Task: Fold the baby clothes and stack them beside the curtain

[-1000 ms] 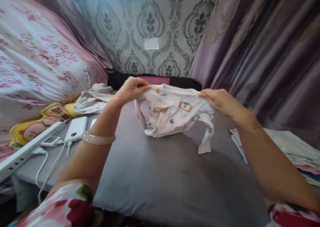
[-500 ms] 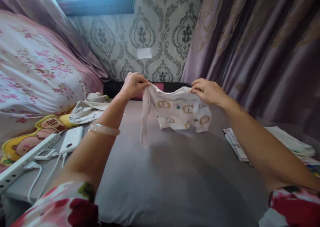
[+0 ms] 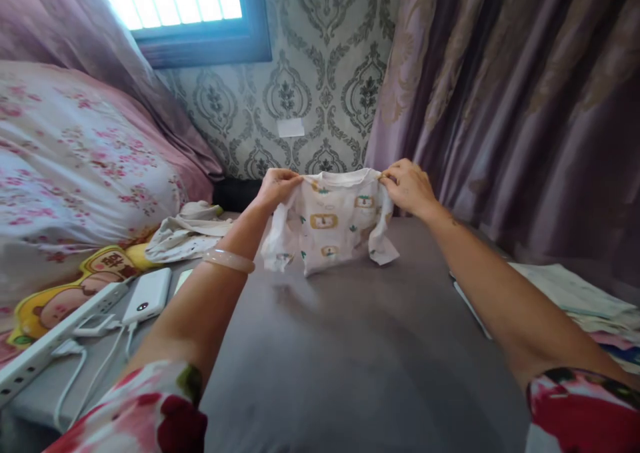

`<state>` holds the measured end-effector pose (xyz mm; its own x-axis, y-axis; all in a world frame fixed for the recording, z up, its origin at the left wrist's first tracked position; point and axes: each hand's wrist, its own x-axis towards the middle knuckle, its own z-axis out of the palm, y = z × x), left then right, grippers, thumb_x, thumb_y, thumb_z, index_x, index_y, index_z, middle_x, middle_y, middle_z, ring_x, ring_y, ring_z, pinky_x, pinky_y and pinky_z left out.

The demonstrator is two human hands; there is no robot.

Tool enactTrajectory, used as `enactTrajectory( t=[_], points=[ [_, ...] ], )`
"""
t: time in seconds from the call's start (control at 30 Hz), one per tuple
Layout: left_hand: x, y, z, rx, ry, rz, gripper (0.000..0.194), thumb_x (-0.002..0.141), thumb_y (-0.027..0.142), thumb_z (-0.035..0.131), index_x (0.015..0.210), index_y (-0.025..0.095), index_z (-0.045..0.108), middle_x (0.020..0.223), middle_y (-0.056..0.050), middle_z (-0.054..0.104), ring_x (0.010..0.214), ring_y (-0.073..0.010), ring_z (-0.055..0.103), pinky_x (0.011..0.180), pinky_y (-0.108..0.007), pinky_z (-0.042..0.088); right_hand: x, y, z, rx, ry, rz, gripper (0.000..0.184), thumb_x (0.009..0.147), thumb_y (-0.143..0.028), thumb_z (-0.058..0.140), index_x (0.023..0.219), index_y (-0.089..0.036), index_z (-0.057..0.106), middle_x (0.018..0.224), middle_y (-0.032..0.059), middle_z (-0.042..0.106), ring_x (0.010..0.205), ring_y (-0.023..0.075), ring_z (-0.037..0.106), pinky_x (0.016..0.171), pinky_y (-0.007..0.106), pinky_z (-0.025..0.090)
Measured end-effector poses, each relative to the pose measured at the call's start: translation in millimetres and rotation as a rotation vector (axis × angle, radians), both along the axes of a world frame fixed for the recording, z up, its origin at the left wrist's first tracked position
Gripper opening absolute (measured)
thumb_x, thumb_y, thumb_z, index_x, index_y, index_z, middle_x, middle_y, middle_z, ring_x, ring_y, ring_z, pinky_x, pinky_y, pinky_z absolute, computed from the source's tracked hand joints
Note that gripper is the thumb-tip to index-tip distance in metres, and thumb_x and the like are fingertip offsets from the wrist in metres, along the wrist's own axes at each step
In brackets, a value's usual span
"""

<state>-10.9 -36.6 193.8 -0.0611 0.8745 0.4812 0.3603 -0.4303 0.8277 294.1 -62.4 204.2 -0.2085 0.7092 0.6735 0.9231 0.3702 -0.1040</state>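
A small white baby shirt [image 3: 340, 223] with lion faces and green leaf prints hangs between my two hands, over the grey bed sheet [image 3: 360, 353]. My left hand [image 3: 280, 188] pinches it at the left shoulder, and a bangle [image 3: 229, 260] circles that forearm. At the other shoulder, the fingers of my right hand [image 3: 407, 185] are closed on the cloth. The neckline faces up and both sleeves droop at the sides. Its lower edge hangs at or just above the sheet; I cannot tell which.
To the left lie a crumpled white garment [image 3: 185, 233], a yellow cartoon cushion [image 3: 65, 300], a white power bank [image 3: 147, 294] and a power strip [image 3: 60, 340] with cables. Folded clothes [image 3: 575, 293] are stacked at the right, partly behind my forearm. Purple curtains [image 3: 500, 106] hang behind them.
The shirt has swung and opened out, so its front and both sleeves show more fully. My left hand has shifted slightly right and lower in view. The head view has tilted up.
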Motion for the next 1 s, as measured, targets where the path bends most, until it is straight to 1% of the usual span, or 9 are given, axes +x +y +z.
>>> enactTrajectory(
  t=[0.1,0.23,0.43,0.53,0.63,0.7,0.8,0.9,1.0],
  points=[
    [4,7,-6.5,-0.032,-0.052,0.001,0.02,0.069,0.032,0.065,0.073,0.013,0.068,0.056,0.001,0.055,0.05,-0.0102,0.045,0.047,-0.021,0.034,-3,7,-1.6,-0.059,0.078,-0.026,0.022,0.089,-0.028,0.05,0.095,-0.019,0.07,0.097,0.0092,0.067,0.093,0.0238,0.059,0.082,0.035,0.044],
    [7,21,-13.0,0.018,-0.072,0.064,0.016,0.071,0.029,0.06,0.073,0.013,0.065,0.06,0.001,0.056,0.056,-0.0113,0.049,0.052,-0.021,0.037,-9,11,-6.9,-0.113,0.167,-0.013,0.022,0.089,-0.023,0.046,0.094,-0.018,0.067,0.09,0.0081,0.069,0.085,0.0221,0.061,0.078,0.032,0.044],
    [13,20,-20.1,0.187,0.083,0.196,0.014,0.084,0.028,0.05,0.084,0.018,0.06,0.072,0.0,0.055,0.072,-0.0144,0.053,0.067,-0.025,0.042,-18,16,-20.7,0.059,0.259,-0.003,0.027,0.092,-0.027,0.035,0.09,-0.019,0.062,0.092,0.0102,0.066,0.09,0.0223,0.059,0.081,0.034,0.044],
    [16,-2,-22.8,0.33,0.17,0.32,0.013,0.089,0.027,0.047,0.088,0.02,0.058,0.086,-0.003,0.056,0.084,-0.0172,0.053,0.078,-0.03,0.043,-22,6,-28.6,0.176,0.246,0.007,0.031,0.095,-0.029,0.031,0.093,-0.02,0.06,0.093,0.0096,0.063,0.091,0.0219,0.057,0.083,0.036,0.045],
    [17,-37,-23.3,0.482,0.267,0.483,0.015,0.092,0.029,0.047,0.091,0.021,0.059,0.095,-0.006,0.055,0.096,-0.0215,0.051,0.088,-0.037,0.04,-25,-22,-30.4,0.263,0.195,0.015,0.031,0.096,-0.031,0.031,0.096,-0.021,0.06,0.096,0.0093,0.061,0.094,0.0223,0.057,0.084,0.037,0.045],
    [14,-65,-21.1,0.578,0.346,0.58,0.019,0.094,0.032,0.045,0.094,0.021,0.061,0.098,-0.007,0.055,0.1,-0.0234,0.049,0.091,-0.041,0.038,-26,-47,-25.2,0.304,0.152,0.014,0.029,0.095,-0.032,0.033,0.098,-0.022,0.061,0.097,0.0089,0.061,0.094,0.0228,0.057,0.083,0.037,0.046],
    [5,-105,-9.5,0.686,0.427,0.673,0.022,0.096,0.035,0.044,0.097,0.022,0.062,0.103,-0.008,0.052,0.105,-0.0254,0.047,0.097,-0.047,0.034,-25,-85,-6.4,0.373,0.093,0.029,0.027,0.095,-0.033,0.037,0.097,-0.023,0.062,0.094,0.0077,0.061,0.093,0.0228,0.059,0.084,0.037,0.047],
    [-4,-134,13.2,0.692,0.438,0.631,0.019,0.095,0.036,0.047,0.1,0.024,0.06,0.112,-0.008,0.05,0.118,-0.0295,0.04,0.102,-0.052,0.029,-24,-111,19.1,0.434,0.041,0.077,0.025,0.094,-0.032,0.04,0.094,-0.023,0.064,0.093,0.0074,0.063,0.092,0.0229,0.06,0.084,0.037,0.047],
    [-10,-140,32.6,0.599,0.423,0.486,0.01,0.091,0.032,0.053,0.093,0.024,0.059,0.111,-0.007,0.052,0.125,-0.0328,0.032,0.103,-0.053,0.026,-24,-112,34.0,0.386,0.047,0.133,0.022,0.091,-0.03,0.046,0.092,-0.021,0.066,0.092,0.0075,0.066,0.09,0.0226,0.061,0.083,0.036,0.047]
  ],
)
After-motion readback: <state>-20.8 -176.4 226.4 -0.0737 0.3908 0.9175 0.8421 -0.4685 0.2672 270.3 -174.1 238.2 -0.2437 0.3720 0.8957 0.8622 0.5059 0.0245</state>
